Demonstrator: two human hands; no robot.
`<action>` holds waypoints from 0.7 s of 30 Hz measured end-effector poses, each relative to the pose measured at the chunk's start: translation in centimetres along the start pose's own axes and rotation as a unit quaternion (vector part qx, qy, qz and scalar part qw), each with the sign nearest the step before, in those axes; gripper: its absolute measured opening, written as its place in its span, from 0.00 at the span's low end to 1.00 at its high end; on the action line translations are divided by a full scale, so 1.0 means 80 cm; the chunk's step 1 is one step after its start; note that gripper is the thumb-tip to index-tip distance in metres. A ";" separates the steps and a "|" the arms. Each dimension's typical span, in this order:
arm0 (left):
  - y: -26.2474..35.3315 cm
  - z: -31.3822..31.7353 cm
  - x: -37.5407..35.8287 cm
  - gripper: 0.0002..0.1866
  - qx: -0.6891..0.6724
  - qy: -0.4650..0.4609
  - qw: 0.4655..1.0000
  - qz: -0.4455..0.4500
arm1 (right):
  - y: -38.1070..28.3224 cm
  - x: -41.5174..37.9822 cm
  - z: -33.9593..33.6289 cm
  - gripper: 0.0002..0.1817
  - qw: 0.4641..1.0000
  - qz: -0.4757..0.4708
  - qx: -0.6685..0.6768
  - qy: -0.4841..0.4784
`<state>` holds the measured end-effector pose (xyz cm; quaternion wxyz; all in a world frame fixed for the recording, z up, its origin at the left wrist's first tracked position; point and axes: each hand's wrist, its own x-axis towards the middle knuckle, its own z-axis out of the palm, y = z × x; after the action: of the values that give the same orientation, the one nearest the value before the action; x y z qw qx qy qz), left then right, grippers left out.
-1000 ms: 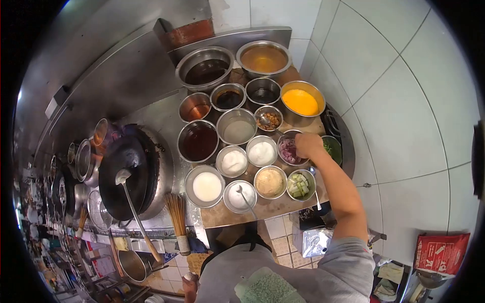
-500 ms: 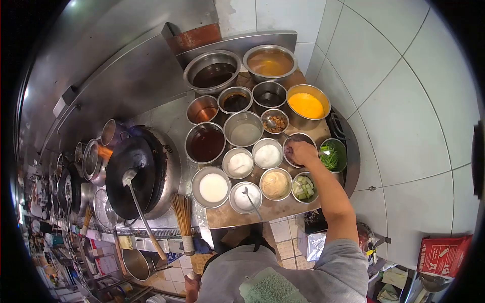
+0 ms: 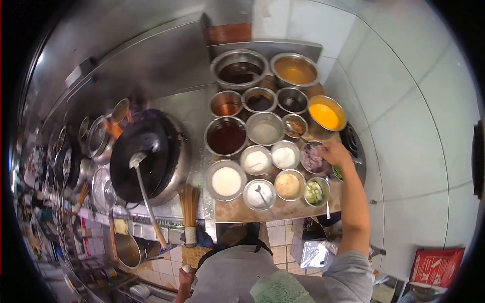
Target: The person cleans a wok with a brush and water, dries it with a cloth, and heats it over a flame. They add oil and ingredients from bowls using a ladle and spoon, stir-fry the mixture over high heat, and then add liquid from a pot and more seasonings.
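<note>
My right hand (image 3: pixel 335 152) is over the right edge of a metal bowl of chopped purple onion (image 3: pixel 312 157). Its fingers are drawn together, and their tips are partly hidden. Just beyond it, my forearm and hand partly cover a bowl of cut greens (image 3: pixel 337 172). Pale green cubes fill a bowl (image 3: pixel 314 193) in front of the onion, with a spoon handle (image 3: pixel 328 209) at its rim. Low in the view, by my side, my left hand (image 3: pixel 186 278) is closed around a small pale object that I cannot make out.
Several metal bowls of dark, red, white and yellow contents cover the board, including yellow liquid (image 3: pixel 324 116) and white powder (image 3: pixel 259 194) with a spoon. To the left, a black wok (image 3: pixel 139 174) holds a ladle (image 3: pixel 146 194). A bamboo brush (image 3: pixel 189 214) stands between. Tiled wall (image 3: pixel 419 126) bounds the right.
The view has shifted, so the bowls appear farther right. My right hand has moved from over the onion to the bowl's right side, uncovering more onion. My left hand still holds the pale object.
</note>
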<state>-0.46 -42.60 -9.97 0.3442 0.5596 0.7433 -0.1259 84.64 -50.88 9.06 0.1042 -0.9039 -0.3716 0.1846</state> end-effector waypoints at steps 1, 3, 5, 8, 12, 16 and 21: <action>-0.004 -0.001 0.003 0.50 -0.031 -0.012 0.999 -0.015 | 0.011 -0.004 -0.002 0.29 0.999 -0.015 0.016 0.038; 0.043 -0.031 -0.030 0.49 -0.083 -0.027 0.996 -0.009 | 0.003 -0.013 -0.021 0.28 0.997 -0.057 0.016 0.055; 0.022 -0.031 -0.030 0.47 -0.063 0.006 0.998 0.020 | -0.002 -0.010 -0.035 0.23 0.997 -0.033 0.067 0.037; -0.034 -0.002 0.013 0.45 -0.082 0.021 0.996 0.024 | -0.075 -0.019 -0.071 0.19 0.995 -0.048 0.042 0.071; -0.079 0.002 0.043 0.44 -0.199 -0.046 0.979 -0.027 | -0.260 -0.032 -0.091 0.19 0.991 -0.121 0.007 0.057; -0.118 0.010 0.061 0.45 -0.201 -0.023 0.976 -0.081 | -0.487 -0.019 -0.022 0.22 0.957 -0.278 0.084 0.019; -0.167 0.018 0.064 0.45 -0.259 -0.004 0.956 -0.138 | -0.733 0.032 0.154 0.31 0.935 -0.326 -0.094 -0.102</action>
<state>-12.91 -44.17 -17.01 0.4597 0.3432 0.8188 0.0222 44.09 -7.30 16.25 0.0343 -0.7148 -0.6705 0.1958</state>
